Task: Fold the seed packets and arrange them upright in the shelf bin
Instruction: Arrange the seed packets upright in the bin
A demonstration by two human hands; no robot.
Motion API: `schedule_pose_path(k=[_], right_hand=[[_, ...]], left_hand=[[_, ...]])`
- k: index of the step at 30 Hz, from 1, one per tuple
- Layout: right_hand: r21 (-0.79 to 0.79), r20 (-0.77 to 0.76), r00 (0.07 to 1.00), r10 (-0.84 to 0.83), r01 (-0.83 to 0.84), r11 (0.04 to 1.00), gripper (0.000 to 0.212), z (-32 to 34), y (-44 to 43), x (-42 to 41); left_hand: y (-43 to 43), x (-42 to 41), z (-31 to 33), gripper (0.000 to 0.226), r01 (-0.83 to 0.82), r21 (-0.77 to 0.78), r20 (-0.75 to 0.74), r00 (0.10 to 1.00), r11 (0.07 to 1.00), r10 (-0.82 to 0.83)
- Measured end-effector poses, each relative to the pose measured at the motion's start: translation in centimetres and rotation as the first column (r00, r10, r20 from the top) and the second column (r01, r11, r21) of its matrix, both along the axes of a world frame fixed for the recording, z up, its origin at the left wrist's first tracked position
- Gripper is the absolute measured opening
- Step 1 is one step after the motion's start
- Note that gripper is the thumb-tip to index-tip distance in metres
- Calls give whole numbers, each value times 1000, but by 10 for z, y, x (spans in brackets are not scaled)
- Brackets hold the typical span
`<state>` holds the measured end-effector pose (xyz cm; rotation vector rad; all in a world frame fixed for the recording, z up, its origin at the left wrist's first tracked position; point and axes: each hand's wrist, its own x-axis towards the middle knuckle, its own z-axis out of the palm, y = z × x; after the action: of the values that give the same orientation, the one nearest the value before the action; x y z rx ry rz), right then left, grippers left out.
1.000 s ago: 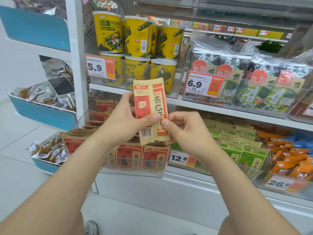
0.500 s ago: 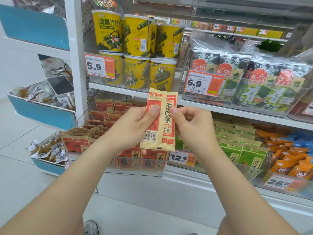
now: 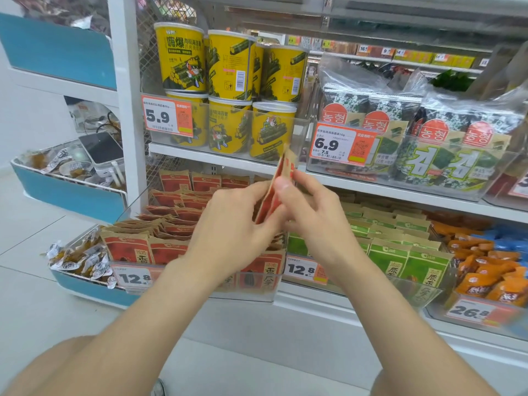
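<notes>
At the far left, at about 9 o'clock from the hands, a blue tray [image 3: 85,284] held small wrapped snacks. Next to it the clear shelf bin [image 3: 245,297] carried rows of red seed packets [image 3: 128,247], most standing on edge behind a price tag [image 3: 134,278].

Above the bin's right end, the left hand [image 3: 228,230] pinched the lower part of one red packet [image 3: 285,165], fingers curled on it from the 9 o'clock side. The packet was seen nearly edge-on, its top leaning toward 1 o'clock; motion blur hid how sharp the crease was. The right hand [image 3: 314,224] grasped it from the 3 o'clock side, thumb pressed flat on its face and fingers behind.

The packet looked light and paper-faced, stiff enough to take a crease yet lumpy with loose seeds inside, so it would likely spring open if let go. The best hold seemed to be across the fold line near the middle, thumb against fingers, while it went down toward 7 o'clock into a gap between the standing packets.

Further right, at 4 o'clock, lay green packets [image 3: 400,252], then orange ones [image 3: 480,264].
</notes>
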<state>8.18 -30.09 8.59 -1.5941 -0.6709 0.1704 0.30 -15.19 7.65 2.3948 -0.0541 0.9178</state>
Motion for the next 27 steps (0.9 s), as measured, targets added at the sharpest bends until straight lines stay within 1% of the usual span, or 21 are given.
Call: schedule_pose_path(k=[1,3,4,6,8,9,10,11,12,13,14,15,17,18,19,21,23,24,25,27], right_hand=[[6,18,1000,-2,2,1000,51,1,0,-2],[34,40,996,-75,74,997,33,1,2,-2],[65,16,994,-108,106,992,29,-1,4,-1],[163,-60,990,-127,135,977,22,-4,9,0],[308,-136,986,-95,133,942,22,-2,12,-1],[388,-171,984,-51,115,914,22,0,11,1],[458,-202,979,1,93,884,21,3,10,2],[502,-222,974,53,67,862,21,5,9,2],[504,-230,971,70,58,862,21,7,7,4],[472,-223,974,35,77,878,23,6,6,8],[432,-203,979,-19,107,895,27,5,5,12],[404,-185,980,-67,138,904,36,4,4,15],[397,-201,974,-104,178,900,61,2,1,21],[394,-215,972,-100,180,901,69,1,0,23],[386,-214,972,-95,174,906,74,1,-2,24],[332,-150,979,-137,181,926,75,-1,-6,26],[254,-66,980,-190,201,946,63,-1,-7,25],[224,-29,977,-209,210,952,54,-1,-6,26],[207,3,973,-230,224,952,46,-2,-5,26],[181,84,951,-298,280,943,39,-5,-3,30]], left_hand=[[-2,-1,2,26,59,0,-6,998,998,-59],[-2,-4,6,54,215,-25,-13,976,976,-215],[0,-5,9,64,253,-46,-22,967,966,-254],[7,-4,10,76,228,-108,-59,970,968,-235],[11,0,8,82,165,-243,-164,964,956,-208],[13,2,7,80,146,-323,-225,948,935,-225],[14,5,6,70,145,-403,-273,923,904,-270],[15,7,6,52,158,-470,-313,890,868,-331],[16,8,6,37,171,-537,-332,857,826,-394],[17,8,7,32,170,-595,-332,839,786,-432],[20,8,8,32,159,-643,-315,837,749,-448],[22,7,9,34,151,-676,-290,845,721,-449],[24,7,10,38,146,-722,-233,869,676,-436],[24,8,9,40,142,-731,-215,880,667,-422],[23,9,7,41,134,-717,-210,894,684,-395],[25,12,4,39,108,-624,-218,927,774,-305],[33,16,1,34,88,-481,-195,959,872,-205],[38,18,1,32,81,-427,-171,971,901,-169],[44,20,1,31,73,-394,-148,979,916,-142],[51,25,0,27,56,-379,-127,986,924,-112]])
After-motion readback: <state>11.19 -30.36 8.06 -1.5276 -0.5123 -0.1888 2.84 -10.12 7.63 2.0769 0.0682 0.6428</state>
